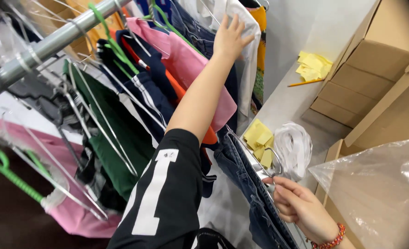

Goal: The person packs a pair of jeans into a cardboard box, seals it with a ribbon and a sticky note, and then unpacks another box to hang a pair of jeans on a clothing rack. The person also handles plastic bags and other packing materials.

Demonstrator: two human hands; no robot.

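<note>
Left hand (230, 39): raised to the clothes rail, fingers spread flat against a white garment (246, 50); nothing is clasped.
Left sleeve: black with a white stripe, seen along the upper arm.
Right hand (301, 207): closed on the hook of a metal hanger (271, 168), pinched between thumb and fingertips; a red bead bracelet (331, 240) is worn at the wrist.
Jeans (248, 193): dark blue denim, carried on the held hanger, low and right of the rail, apart from the hung row.
Rail (43, 48): grey metal bar, running from lower left to upper centre.
Hung row: pink shirt (186, 60), navy garment (149, 92) and green garment (117, 129) are hung on wire and green hangers.
Surface (283, 103): grey; yellow paper slips (259, 140) and a white plastic bag (294, 147) lie just beside the jeans.
Right side: cardboard boxes (370, 64) are stacked; clear plastic film (379, 189) lies below them.
</note>
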